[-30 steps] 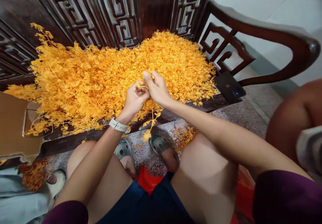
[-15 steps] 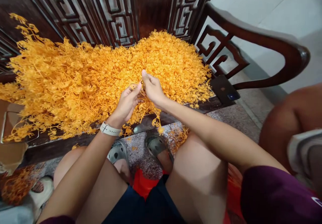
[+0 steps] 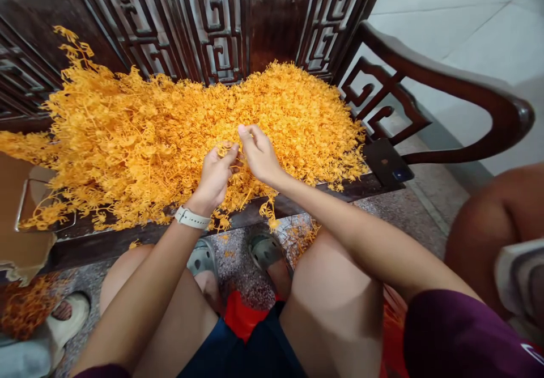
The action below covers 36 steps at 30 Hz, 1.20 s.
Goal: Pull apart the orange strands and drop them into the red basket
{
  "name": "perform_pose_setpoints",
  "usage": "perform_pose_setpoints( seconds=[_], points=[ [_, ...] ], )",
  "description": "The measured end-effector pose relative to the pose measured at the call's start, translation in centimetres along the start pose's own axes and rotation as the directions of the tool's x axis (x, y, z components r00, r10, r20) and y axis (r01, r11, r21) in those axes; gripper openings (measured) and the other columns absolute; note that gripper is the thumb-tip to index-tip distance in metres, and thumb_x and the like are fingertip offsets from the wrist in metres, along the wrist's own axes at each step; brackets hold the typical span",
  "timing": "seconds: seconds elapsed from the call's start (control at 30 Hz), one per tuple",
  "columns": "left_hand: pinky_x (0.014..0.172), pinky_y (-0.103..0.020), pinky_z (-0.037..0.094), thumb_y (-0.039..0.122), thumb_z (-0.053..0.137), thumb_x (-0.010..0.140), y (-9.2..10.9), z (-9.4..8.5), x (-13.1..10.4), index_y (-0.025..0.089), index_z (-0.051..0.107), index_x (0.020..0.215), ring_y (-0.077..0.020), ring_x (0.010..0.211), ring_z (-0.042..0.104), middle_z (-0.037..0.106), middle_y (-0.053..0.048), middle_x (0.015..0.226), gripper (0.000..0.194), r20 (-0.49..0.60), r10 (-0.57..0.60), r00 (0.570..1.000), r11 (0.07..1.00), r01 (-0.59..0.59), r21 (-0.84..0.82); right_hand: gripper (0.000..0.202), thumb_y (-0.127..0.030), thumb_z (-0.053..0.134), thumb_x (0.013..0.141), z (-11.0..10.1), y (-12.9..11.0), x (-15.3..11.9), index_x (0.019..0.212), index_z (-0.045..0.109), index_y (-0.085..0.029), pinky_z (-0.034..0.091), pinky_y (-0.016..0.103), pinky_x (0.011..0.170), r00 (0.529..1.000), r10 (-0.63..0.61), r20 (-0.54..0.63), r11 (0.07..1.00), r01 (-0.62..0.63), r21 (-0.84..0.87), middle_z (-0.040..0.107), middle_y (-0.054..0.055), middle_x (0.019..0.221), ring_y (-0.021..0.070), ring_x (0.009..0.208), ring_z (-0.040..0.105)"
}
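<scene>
Head view. Left hand (image 3: 212, 177): thumb and fingertips look pinched on a floret (image 3: 224, 149) before the pile. Right hand (image 3: 260, 154): fingers curled, inside hidden, can't tell if it grips. The floret could crush or drop if the pinch is too hard or slack. Below, a sprig (image 3: 268, 215): thin stem, frilly tip; might snag or snap if tugged. Pile (image 3: 140, 140): feathery, tangled; its edge could spill if brushed. Surface (image 3: 85, 249): dark, glossy wood. Phone (image 3: 386, 161): flat, smooth slab near the edge, could fall if an elbow bumps it.
</scene>
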<state>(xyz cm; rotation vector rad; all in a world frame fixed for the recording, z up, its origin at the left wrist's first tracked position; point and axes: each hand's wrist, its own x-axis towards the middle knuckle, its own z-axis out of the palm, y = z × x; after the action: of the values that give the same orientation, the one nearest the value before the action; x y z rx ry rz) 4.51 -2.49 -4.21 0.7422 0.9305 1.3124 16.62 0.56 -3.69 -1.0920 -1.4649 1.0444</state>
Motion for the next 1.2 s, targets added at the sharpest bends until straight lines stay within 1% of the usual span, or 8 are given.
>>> perform_pose_setpoints(
  seconds=[0.17, 0.37, 0.43, 0.53, 0.67, 0.83, 0.93, 1.2],
  points=[
    [0.061, -0.022, 0.044, 0.024, 0.078, 0.086, -0.8, -0.1, 0.6, 0.023, 0.061, 0.097, -0.0094, 0.065, 0.056, 0.065, 0.002, 0.079, 0.020, -0.021, 0.024, 0.999, 1.000, -0.023, 0.021, 0.046, -0.066, 0.051, 0.103, -0.2, -0.9, -0.8, 0.120, 0.056, -0.023, 0.041, 0.035, 0.070, 0.999, -0.024, 0.038, 0.976, 0.031, -0.214, 0.056, -0.002, 0.068, 0.0184, 0.067, 0.056],
    [0.062, -0.021, 0.045, 0.027, 0.078, 0.087, -1.0, 0.2, 0.9, 0.020, 0.057, 0.082, -0.0085, 0.068, 0.056, 0.061, 0.001, 0.078, 0.023, 0.000, 0.160, 0.987, 0.977, -0.158, 0.140, 0.058, -0.066, 0.051, 0.102, -0.4, -1.4, -0.9, 0.136, 0.055, -0.019, 0.038, 0.037, 0.076, 0.984, -0.140, 0.114, 0.898, 0.174, -0.404, 0.061, 0.003, 0.079, 0.0234, 0.078, 0.059],
    [0.063, -0.021, 0.046, 0.026, 0.078, 0.086, -0.9, 0.1, 0.9, 0.020, 0.058, 0.086, -0.0085, 0.068, 0.056, 0.061, 0.002, 0.078, 0.021, -0.005, 0.199, 0.980, 0.965, -0.196, 0.175, 0.054, -0.065, 0.049, 0.104, -0.3, -1.3, -0.9, 0.131, 0.056, -0.019, 0.036, 0.036, 0.074, 0.985, -0.134, 0.106, 0.896, 0.166, -0.411, 0.060, 0.003, 0.078, 0.0224, 0.076, 0.057],
    [0.055, -0.021, 0.042, 0.024, 0.079, 0.084, -0.5, -0.1, 0.8, 0.023, 0.060, 0.097, -0.0081, 0.059, 0.051, 0.059, 0.004, 0.074, 0.023, -0.015, 0.215, 0.977, 0.953, -0.206, 0.221, 0.044, -0.063, 0.040, 0.108, -0.1, -1.1, -0.4, 0.104, 0.057, -0.023, 0.033, 0.035, 0.069, 0.990, -0.124, 0.065, 0.917, 0.140, -0.375, 0.056, 0.001, 0.074, 0.0182, 0.069, 0.052],
    [0.057, -0.022, 0.044, 0.017, 0.078, 0.079, 0.4, 0.2, 0.5, 0.022, 0.062, 0.088, -0.0090, 0.062, 0.055, 0.060, 0.002, 0.077, 0.019, 0.018, 0.159, 0.987, 0.973, -0.160, 0.169, 0.052, -0.065, 0.039, 0.108, 0.0, -0.6, 0.8, 0.076, 0.042, -0.024, 0.033, 0.033, 0.067, 0.988, -0.151, -0.004, 0.960, 0.146, -0.239, 0.047, -0.001, 0.070, 0.0146, 0.066, 0.045],
    [0.064, -0.024, 0.049, 0.028, 0.079, 0.085, 0.9, 0.2, 0.3, 0.023, 0.062, 0.088, -0.0104, 0.073, 0.060, 0.063, 0.000, 0.092, 0.018, 0.050, 0.084, 0.995, 0.996, -0.084, -0.003, 0.058, -0.075, 0.040, 0.103, 0.4, -0.1, 1.8, 0.075, 0.039, -0.024, 0.036, 0.032, 0.067, 0.993, -0.109, -0.035, 0.988, 0.104, -0.118, 0.043, -0.001, 0.071, 0.0150, 0.069, 0.043],
    [0.066, -0.025, 0.050, 0.038, 0.080, 0.089, 0.6, -0.1, 0.7, 0.023, 0.064, 0.088, -0.0112, 0.075, 0.061, 0.063, -0.001, 0.092, 0.022, 0.025, 0.146, 0.989, 0.988, -0.147, 0.044, 0.058, -0.077, 0.043, 0.101, 0.8, -0.1, 1.7, 0.076, 0.040, -0.024, 0.038, 0.033, 0.068, 0.993, -0.116, -0.013, 0.990, 0.115, -0.084, 0.044, -0.001, 0.072, 0.0155, 0.071, 0.045],
    [0.066, -0.024, 0.049, 0.034, 0.081, 0.089, 0.8, -0.5, 1.0, 0.024, 0.072, 0.092, -0.0115, 0.071, 0.058, 0.065, -0.001, 0.084, 0.014, 0.015, 0.202, 0.979, 0.973, -0.202, 0.115, 0.052, -0.075, 0.047, 0.100, 1.4, -0.4, 1.3, 0.085, 0.046, -0.025, 0.042, 0.032, 0.070, 0.996, -0.094, -0.002, 0.993, 0.093, -0.066, 0.051, 0.000, 0.078, 0.0147, 0.072, 0.050]
  ],
)
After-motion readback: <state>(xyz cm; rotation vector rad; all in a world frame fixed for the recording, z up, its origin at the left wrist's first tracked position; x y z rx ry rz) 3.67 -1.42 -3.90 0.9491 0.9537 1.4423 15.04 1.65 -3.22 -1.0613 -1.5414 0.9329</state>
